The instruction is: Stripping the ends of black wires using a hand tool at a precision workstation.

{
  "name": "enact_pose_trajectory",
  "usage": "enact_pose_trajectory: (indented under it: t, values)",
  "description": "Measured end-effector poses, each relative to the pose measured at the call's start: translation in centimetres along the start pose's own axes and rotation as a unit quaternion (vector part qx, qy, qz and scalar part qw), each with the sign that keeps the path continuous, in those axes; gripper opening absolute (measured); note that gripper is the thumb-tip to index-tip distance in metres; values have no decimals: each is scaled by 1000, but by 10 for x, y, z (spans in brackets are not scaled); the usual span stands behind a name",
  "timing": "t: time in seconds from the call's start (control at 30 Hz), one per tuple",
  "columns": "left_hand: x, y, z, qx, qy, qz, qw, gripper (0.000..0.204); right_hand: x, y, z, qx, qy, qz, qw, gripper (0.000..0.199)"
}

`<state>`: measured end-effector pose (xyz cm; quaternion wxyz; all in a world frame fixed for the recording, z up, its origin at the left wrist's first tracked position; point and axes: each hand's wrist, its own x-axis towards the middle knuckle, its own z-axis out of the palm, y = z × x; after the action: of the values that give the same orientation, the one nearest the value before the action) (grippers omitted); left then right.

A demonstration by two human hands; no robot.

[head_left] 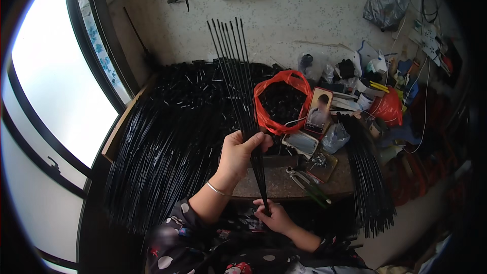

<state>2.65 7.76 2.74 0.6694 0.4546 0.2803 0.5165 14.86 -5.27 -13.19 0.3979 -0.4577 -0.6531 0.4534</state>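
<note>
My left hand (pixel 238 153), with a silver bangle at the wrist, is wrapped round a bundle of thin black rods (pixel 247 122). Above the fist the rods fan out, and their knobbed tips stand apart against the wall. Below it they draw together toward my right hand (pixel 274 218), whose fingers close on their lower ends. A large heap of similar black rods (pixel 157 147) lies to the left of the bundle. Just right of the bundle sits a red plastic bag (pixel 257 102), its mouth wide and small black pieces inside.
A phone (pixel 318 110) leans beside the bag. Near the table's (pixel 243 189) front edge lie pliers (pixel 304 176) and a small clear tray (pixel 302 143). More black rods (pixel 366 177) hang over the right side. Assorted clutter and a red bag (pixel 388 106) fill the back right; a window (pixel 45 71) stands left.
</note>
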Motion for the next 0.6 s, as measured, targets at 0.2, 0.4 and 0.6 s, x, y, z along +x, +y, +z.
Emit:
enact_pose_trajectory:
  t: [0.2,0.4,0.6]
  values:
    - [-52,-46,-21,125,-198,-94,968,16,36,-15,-42,543,27,149,826,59]
    - [-72,-95,-49,400,-331,219,826,19,114,-25,-76,566,-25,245,787,79]
    - [-53,-141,-83,502,-277,178,800,25,157,-1,-90,139,224,109,959,91]
